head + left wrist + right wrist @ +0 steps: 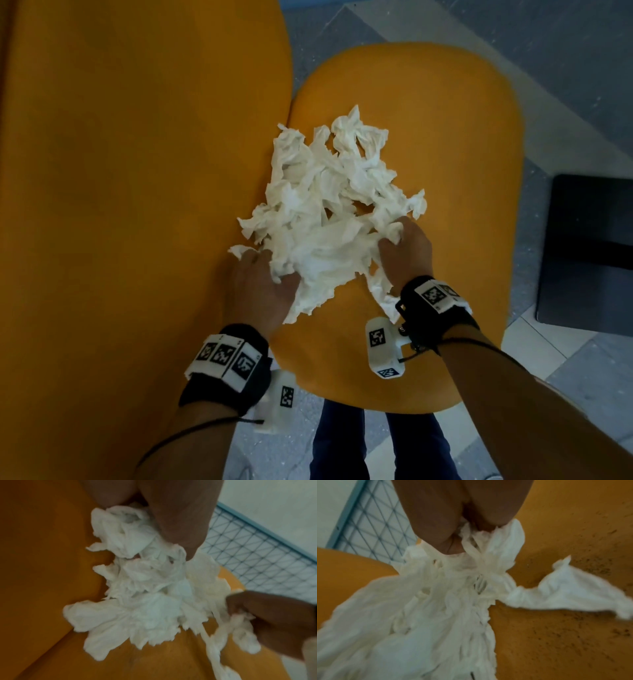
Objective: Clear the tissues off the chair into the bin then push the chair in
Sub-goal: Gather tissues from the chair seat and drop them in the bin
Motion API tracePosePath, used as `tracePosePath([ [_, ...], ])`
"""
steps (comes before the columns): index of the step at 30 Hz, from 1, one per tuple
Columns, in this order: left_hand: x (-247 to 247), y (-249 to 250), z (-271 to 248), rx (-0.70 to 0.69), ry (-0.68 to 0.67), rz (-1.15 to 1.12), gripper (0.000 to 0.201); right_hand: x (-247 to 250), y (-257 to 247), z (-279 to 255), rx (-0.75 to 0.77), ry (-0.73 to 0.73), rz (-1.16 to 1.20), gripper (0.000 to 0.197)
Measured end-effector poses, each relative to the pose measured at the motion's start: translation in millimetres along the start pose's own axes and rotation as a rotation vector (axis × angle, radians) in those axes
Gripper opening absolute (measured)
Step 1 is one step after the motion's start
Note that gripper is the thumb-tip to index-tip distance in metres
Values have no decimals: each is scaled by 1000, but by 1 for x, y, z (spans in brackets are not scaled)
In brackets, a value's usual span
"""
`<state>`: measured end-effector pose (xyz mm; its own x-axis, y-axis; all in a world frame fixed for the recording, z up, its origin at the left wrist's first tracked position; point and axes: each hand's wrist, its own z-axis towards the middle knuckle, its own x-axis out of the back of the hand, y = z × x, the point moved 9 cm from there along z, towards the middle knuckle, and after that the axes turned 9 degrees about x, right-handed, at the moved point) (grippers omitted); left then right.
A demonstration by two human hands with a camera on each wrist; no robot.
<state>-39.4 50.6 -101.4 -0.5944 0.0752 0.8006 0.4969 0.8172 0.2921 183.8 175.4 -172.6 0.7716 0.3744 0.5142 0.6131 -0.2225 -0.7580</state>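
while both hands work the near edge of the pile, this reads as the gather step, first part of the task, nothing binned yet. tissues [329, 205] lie in one crumpled heap on the orange chair seat [445, 154], mid-seat, spilling toward the backrest [120, 171] at 9 o'clock. left hand [263, 284] sits at the pile's 7 o'clock, palm under the paper edge, fingers loosely cupped with a tissue draped over them; in the left wrist view its fingers [180, 520] curl into a wad, so it grips tissue. right hand [407, 246] is at the pile's 4 o'clock, fingers bent and pinching a clump. a loose strip [383, 294] trails beside the right wrist.

next move, as i judge it: squeeze both hands together to bunch the whole heap, far pieces at 12 o'clock included, lift without shedding scraps, carry to the bin. no bin identified for sure; a dark flat object [589, 253] sits at 3 o'clock on the floor, can't tell what it is. chair push comes last.

view differences: head view gives whole pile extent and both wrists. left wrist view shows the right hand [274, 622] pinching, plus a wire mesh panel [257, 554] beyond the seat, absent from head view. right wrist view shows a stray twisted piece [565, 591] off at 3 o'clock and dark specks on the seat fabric [573, 628].
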Motion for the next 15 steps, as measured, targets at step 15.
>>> tracePosePath([
  [15,55,10,-25,-38,100,-419,33,34,24,-23,-203,37,449,34],
])
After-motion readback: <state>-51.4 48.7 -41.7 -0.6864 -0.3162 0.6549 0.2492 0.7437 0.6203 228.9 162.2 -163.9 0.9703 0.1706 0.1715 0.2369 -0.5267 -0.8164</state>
